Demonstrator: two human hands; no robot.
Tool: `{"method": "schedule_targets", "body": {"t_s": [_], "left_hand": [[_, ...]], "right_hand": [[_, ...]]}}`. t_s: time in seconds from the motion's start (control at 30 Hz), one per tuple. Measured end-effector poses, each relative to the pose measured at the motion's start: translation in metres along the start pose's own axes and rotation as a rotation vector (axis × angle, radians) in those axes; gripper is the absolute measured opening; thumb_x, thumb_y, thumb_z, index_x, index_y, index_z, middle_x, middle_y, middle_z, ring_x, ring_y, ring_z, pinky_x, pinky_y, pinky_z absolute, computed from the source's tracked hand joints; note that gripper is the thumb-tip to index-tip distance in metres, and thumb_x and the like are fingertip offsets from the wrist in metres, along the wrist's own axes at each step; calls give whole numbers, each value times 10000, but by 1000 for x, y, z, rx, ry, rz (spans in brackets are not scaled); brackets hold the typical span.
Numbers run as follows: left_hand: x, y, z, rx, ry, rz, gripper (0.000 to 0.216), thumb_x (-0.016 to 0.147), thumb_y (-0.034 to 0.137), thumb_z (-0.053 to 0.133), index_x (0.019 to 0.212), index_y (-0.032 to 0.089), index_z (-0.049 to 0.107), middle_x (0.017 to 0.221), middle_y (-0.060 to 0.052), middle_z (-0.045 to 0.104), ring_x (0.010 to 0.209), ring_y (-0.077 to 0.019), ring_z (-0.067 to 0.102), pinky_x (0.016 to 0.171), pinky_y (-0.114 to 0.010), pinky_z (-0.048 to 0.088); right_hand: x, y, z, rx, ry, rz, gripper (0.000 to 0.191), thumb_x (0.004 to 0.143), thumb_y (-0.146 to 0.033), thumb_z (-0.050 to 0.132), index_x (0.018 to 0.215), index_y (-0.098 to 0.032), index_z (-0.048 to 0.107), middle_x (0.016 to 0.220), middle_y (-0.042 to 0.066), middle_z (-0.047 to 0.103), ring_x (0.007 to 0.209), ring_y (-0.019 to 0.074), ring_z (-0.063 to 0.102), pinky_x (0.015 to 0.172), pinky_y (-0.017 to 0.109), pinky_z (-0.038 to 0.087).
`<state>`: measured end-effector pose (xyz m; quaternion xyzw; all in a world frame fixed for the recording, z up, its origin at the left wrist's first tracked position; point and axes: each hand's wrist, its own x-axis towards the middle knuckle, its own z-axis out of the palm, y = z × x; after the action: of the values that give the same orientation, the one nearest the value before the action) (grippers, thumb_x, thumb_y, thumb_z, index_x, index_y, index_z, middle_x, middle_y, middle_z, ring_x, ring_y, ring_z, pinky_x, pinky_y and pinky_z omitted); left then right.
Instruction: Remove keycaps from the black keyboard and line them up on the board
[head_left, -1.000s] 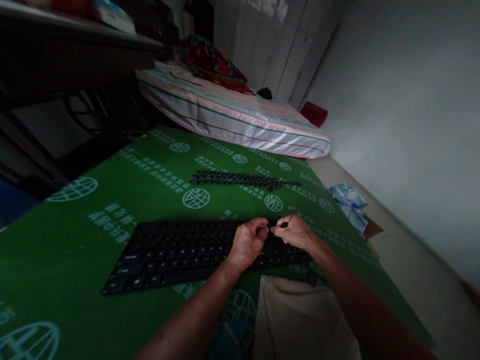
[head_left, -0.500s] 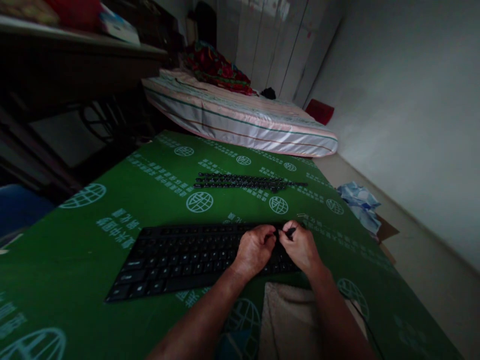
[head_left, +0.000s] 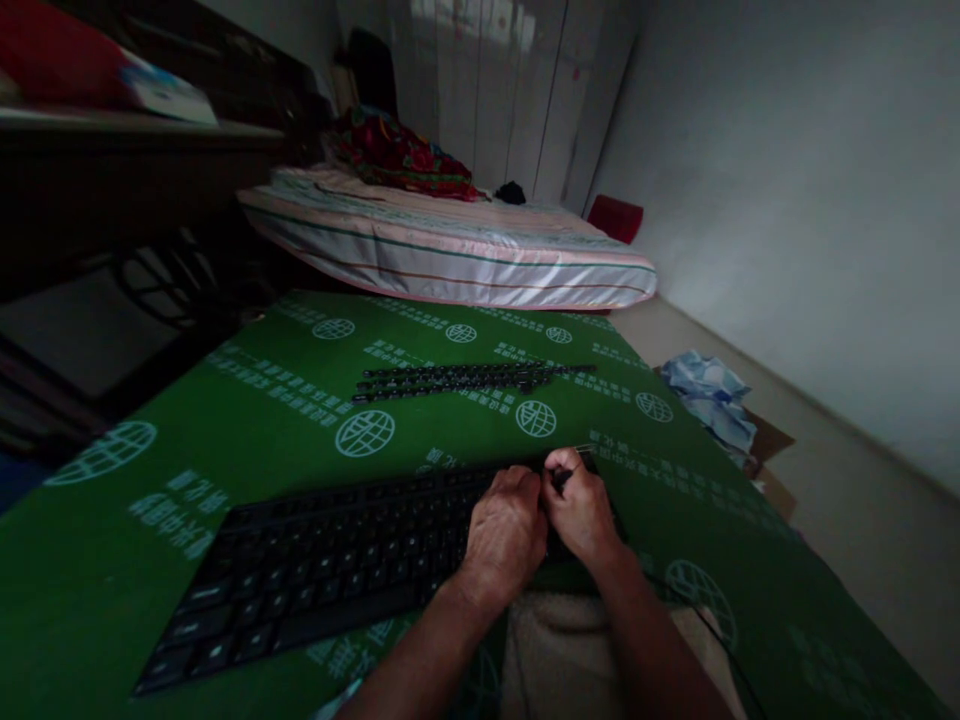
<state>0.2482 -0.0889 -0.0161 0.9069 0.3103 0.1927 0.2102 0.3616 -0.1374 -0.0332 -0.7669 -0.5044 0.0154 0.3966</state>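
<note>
"Furniture (head_left: 90,190), dark and table-like, stands at far left, with a round spoked wheel (head_left: 163,285) under it."

"And beside that?"

"A smooth green board (head_left: 270,440), printed with pale globes and lettering. On it a long black plastic keyboard (head_left: 349,545) lies slantwise, left end nearer the viewer, its blocky keys ranked in rows and marked in white."

"What is behind it?"

"Small loose black keycaps (head_left: 450,378), well apart from the keyboard, in narrow lines. Farther back come a glossy striped mattress (head_left: 465,255) and a rumpled red floral blanket (head_left: 409,165)."

"How are the hands?"

"The left hand (head_left: 506,530) is over the keyboard's right-hand part, fingers curled under; the fingertips are hidden, so I cannot tell whether they grip anything. Nearer the viewer is a matte beige cloth (head_left: 555,650), soft and creased."

"The right one?"

"Just beside the left, the right hand (head_left: 577,505) pinches a small dark piece (head_left: 561,478) between thumb and forefinger, above the keyboard's right end. The piece is too blurred to make out its shape."

"Then?"

"A thin black cord (head_left: 712,625), a crinkled blue-and-white sheet (head_left: 709,395), flat brown cardboard (head_left: 769,440) and a plain pale wall (head_left: 810,180)."
</note>
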Motion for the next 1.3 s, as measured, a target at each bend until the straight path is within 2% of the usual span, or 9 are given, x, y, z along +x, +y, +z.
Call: {"method": "schedule_targets", "body": {"t_s": [0.17,0.43,0.7,0.83,1.0,1.13,1.23,1.3], "left_hand": [[8,-3,7,-67,-14,-33,215,745,82,484,881,194,608,929,-54,631,905,-193,584,788,-267,465],[7,-3,8,-45,-3,-40,167,792,122,500,827,196,646,936,-48,632,868,-186,591,732,-253,465],[4,-5,9,-83,51,6,136,796,127,508,827,195,621,908,-46,637,884,-184,585,769,-247,450],[3,-6,9,-100,75,0,135,806,117,497,759,184,605,786,-36,628,767,-164,590,671,-226,441],[3,-6,8,-130,79,-14,135,796,105,507,737,174,607,707,-22,619,683,-156,600,597,-223,435],[3,-9,9,-269,125,0,184,798,94,489,858,194,631,828,-29,672,800,-167,636,709,-248,483],[2,-13,13,-394,177,-18,306,787,93,498,1049,213,599,986,-32,686,911,-168,636,811,-272,492],[2,-15,16,-436,208,-77,343,771,108,524,1097,199,581,1000,-42,688,891,-171,647,797,-281,510]], "right_hand": [[-1,1,2,18,41,-6,110,740,-185,464,832,-205,521,711,30,637,622,161,613,604,232,431],[-2,0,0,79,121,33,80,714,-188,462,781,-208,501,649,19,606,565,151,587,578,235,438],[-1,0,0,226,122,101,21,723,-216,498,741,-219,486,601,7,581,548,145,557,547,234,439],[-3,0,0,323,92,93,104,751,-287,535,689,-209,504,552,-7,553,496,123,518,493,219,415],[-4,-1,-4,456,66,8,218,765,-321,571,602,-186,520,492,-34,478,471,93,456,452,200,377],[-5,-5,-8,533,41,-18,191,757,-319,600,637,-170,595,544,-20,530,504,94,481,476,202,410],[-5,-7,-11,629,42,68,163,746,-333,617,764,-176,657,653,0,609,533,100,529,491,205,452],[-4,-7,-12,687,64,146,219,758,-345,607,896,-186,664,733,15,643,549,102,556,494,210,472]]}}
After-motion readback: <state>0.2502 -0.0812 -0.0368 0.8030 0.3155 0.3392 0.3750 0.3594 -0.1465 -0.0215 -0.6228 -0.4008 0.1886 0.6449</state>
